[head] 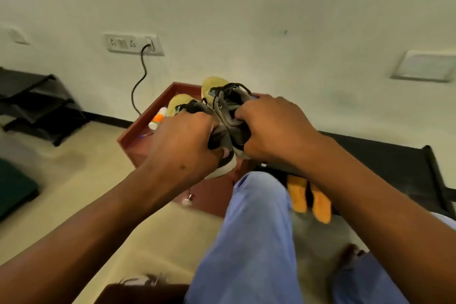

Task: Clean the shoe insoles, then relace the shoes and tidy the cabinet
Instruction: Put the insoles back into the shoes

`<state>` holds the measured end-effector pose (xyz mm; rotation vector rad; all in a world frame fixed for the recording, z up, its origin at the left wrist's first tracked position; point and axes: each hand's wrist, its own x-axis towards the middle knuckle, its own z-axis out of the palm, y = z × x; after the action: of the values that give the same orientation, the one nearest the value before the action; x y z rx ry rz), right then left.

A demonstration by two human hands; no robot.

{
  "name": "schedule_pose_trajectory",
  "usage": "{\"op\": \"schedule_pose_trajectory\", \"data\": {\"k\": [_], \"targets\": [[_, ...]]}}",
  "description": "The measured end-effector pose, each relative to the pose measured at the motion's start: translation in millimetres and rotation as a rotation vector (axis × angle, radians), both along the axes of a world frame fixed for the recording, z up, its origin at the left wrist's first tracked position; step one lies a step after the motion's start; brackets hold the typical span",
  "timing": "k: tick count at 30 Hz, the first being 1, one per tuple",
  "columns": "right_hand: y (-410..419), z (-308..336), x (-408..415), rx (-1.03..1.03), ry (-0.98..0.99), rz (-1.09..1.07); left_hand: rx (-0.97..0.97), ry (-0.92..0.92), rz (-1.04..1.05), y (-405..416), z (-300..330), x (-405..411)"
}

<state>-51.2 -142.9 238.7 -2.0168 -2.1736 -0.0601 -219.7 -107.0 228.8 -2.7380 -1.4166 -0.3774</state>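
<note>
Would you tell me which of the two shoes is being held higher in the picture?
The shoe in the right hand: this right-hand shoe has its yellow toe above and beyond that of the left-hand shoe, gripped by the left hand.

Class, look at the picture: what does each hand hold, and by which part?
The left hand grips the left shoe at its heel collar; the right hand grips the right shoe at its heel collar too.
</note>
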Motion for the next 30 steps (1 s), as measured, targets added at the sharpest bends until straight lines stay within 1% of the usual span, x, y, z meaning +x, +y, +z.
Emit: {"op": "schedule_pose_trajectory", "data": {"k": [6, 11, 14, 19, 22, 27, 30], "targets": [[-32.5, -17.2, 70.5, 0.029, 0.052, -0.276, 0.043, -0.022, -0.212, 13.4, -17.1, 83.3], [-45.8, -53.0, 129.8, 0.045, 0.104, -0.448, -0.003, -0.05, -0.356, 22.3, -53.3, 158.0], [-49.4, -82.0, 167.3, 0.028, 0.134, -0.579, -0.049, -0.074, -0.442, 28.5, -85.9, 204.0], [-47.3, -138.2, 217.9, -0.034, 0.188, -0.721, -0.068, -0.039, -0.439, 33.0, -151.1, 270.1], [-39.1, -169.7, 237.6, -0.068, 0.219, -0.756, -0.108, -0.009, -0.423, 39.9, -182.4, 297.4], [-21.7, -210.3, 258.2, -0.076, 0.254, -0.799, -0.172, 0.066, -0.392, 48.9, -217.2, 327.0], [-15.6, -220.9, 266.2, -0.126, 0.257, -0.825, -0.213, 0.059, -0.372, 54.1, -232.1, 335.0]]}}
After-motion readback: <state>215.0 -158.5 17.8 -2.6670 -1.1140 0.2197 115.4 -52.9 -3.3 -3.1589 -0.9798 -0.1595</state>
